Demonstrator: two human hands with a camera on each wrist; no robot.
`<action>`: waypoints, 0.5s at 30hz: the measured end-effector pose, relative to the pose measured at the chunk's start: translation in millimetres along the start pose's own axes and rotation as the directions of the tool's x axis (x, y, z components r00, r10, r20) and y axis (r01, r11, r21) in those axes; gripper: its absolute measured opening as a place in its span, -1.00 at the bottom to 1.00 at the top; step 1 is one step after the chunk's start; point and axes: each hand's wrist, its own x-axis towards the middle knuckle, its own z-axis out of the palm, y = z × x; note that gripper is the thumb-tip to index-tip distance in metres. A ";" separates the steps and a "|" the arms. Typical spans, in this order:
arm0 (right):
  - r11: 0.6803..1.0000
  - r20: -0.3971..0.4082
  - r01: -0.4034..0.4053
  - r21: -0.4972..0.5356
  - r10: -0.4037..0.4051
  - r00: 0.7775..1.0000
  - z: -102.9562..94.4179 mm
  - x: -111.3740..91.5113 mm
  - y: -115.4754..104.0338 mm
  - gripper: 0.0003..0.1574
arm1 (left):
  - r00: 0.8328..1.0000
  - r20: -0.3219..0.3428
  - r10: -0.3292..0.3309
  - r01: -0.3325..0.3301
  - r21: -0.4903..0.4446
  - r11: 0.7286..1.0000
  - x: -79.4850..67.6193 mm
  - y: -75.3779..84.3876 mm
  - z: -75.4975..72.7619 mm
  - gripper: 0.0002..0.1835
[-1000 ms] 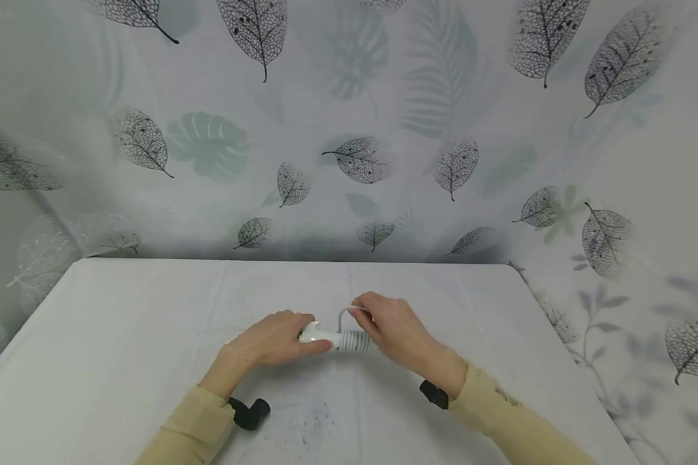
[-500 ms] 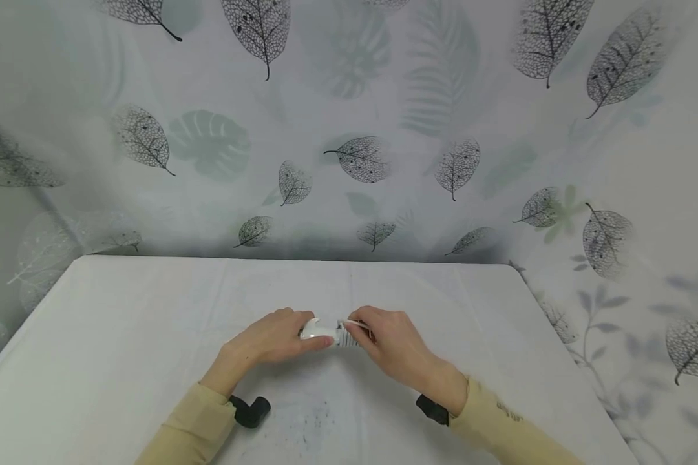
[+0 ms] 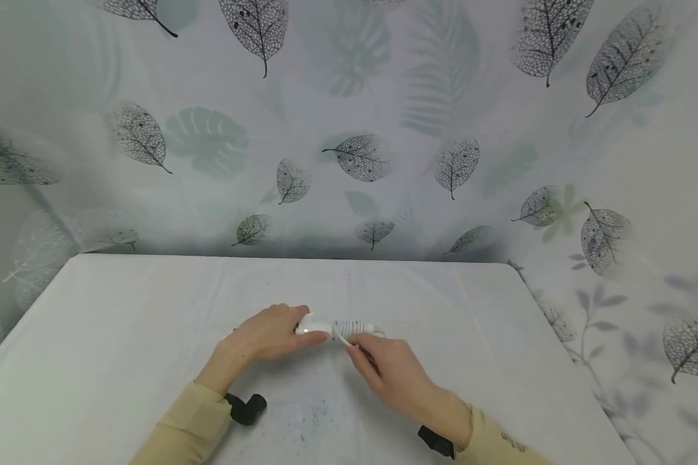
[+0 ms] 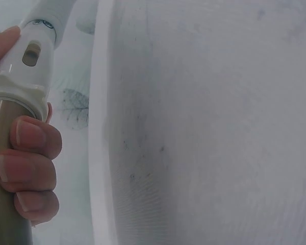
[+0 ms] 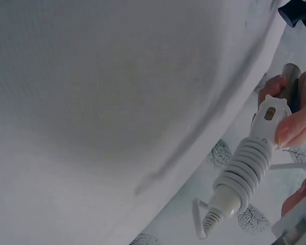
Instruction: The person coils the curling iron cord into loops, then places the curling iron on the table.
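Observation:
A curling iron with a white handle (image 3: 314, 327) is held level above the table. My left hand (image 3: 267, 332) grips its metal barrel (image 4: 4, 168) with curled fingers, the thumb lying along the handle. White cord (image 5: 245, 171) is coiled in several turns around the handle, and a short loop stands out by the ribbed strain relief (image 5: 212, 218). On the near side of the handle, my right hand (image 3: 392, 371) pinches the loose cord, which runs taut from the coil. In the right wrist view, a white plug (image 5: 298, 219) with metal prongs sits by that hand.
The white-covered table (image 3: 151, 310) extends around both hands, with dark specks on its near part. A leaf-patterned curtain (image 3: 349, 129) hangs behind it and along the sides. Black wrist-camera mounts (image 3: 247, 409) sit below the sleeves.
My right hand has come from above the handle down over it to the near side, carrying the cord around. The left hand has stayed nearly still on the curling iron.

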 end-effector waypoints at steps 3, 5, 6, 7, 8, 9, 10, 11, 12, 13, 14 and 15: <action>1.000 0.029 0.004 -0.007 -0.003 1.000 1.8 -6.4 0.4 -0.84 | 1.000 -0.021 0.006 -0.006 0.013 1.000 -0.7 -0.4 -1.3 -0.47; 1.000 0.039 0.024 -0.015 -0.024 0.999 3.2 -11.1 2.1 -0.86 | 0.999 -0.030 0.014 -0.013 0.019 1.000 -0.6 -0.4 -1.8 -0.48; 0.999 0.041 0.043 -0.022 -0.042 0.998 3.9 -13.4 3.2 -0.88 | 0.999 -0.032 0.017 -0.016 0.022 1.000 -0.7 -0.2 -1.9 -0.48; 0.998 0.045 0.060 -0.028 -0.059 0.997 5.0 -15.7 4.6 -0.89 | 0.999 -0.034 0.020 -0.019 0.024 1.000 -0.6 -0.2 -1.9 -0.48; 0.996 0.048 0.082 -0.035 -0.080 0.996 6.1 -17.8 6.1 -0.91 | 0.999 -0.036 0.021 -0.020 0.026 0.999 -0.5 0.0 -2.0 -0.48; 0.994 0.054 0.102 -0.042 -0.099 0.994 7.3 -19.7 7.6 -0.92 | 0.999 -0.036 0.022 -0.021 0.026 0.999 -0.4 0.2 -2.0 -0.48; 0.992 0.062 0.119 -0.051 -0.115 0.991 8.3 -21.2 9.0 -0.93 | 0.999 -0.037 0.024 -0.023 0.026 0.999 -0.4 0.4 -2.1 -0.48; 0.989 0.072 0.132 -0.061 -0.128 0.989 9.4 -22.5 10.4 -0.94 | 0.999 -0.037 0.024 -0.023 0.024 0.999 -0.5 0.8 -2.4 -0.48; 0.987 0.082 0.144 -0.071 -0.138 0.987 10.4 -23.3 11.6 -0.94 | 0.999 -0.037 0.024 -0.024 0.022 0.999 -0.6 1.1 -2.6 -0.48; 0.987 0.098 0.145 -0.075 -0.137 0.986 11.4 -23.9 12.8 -0.93 | 0.999 -0.039 0.025 -0.025 0.021 0.999 -0.6 1.4 -2.7 -0.48; 0.987 0.115 0.142 -0.080 -0.132 0.985 12.1 -24.3 13.9 -0.92 | 0.999 -0.039 0.026 -0.026 0.019 0.999 -0.7 1.7 -2.9 -0.48; 0.988 0.133 0.133 -0.081 -0.122 0.984 12.6 -24.4 14.8 -0.91 | 0.999 -0.040 0.029 -0.028 0.016 0.999 -0.7 1.9 -3.0 -0.48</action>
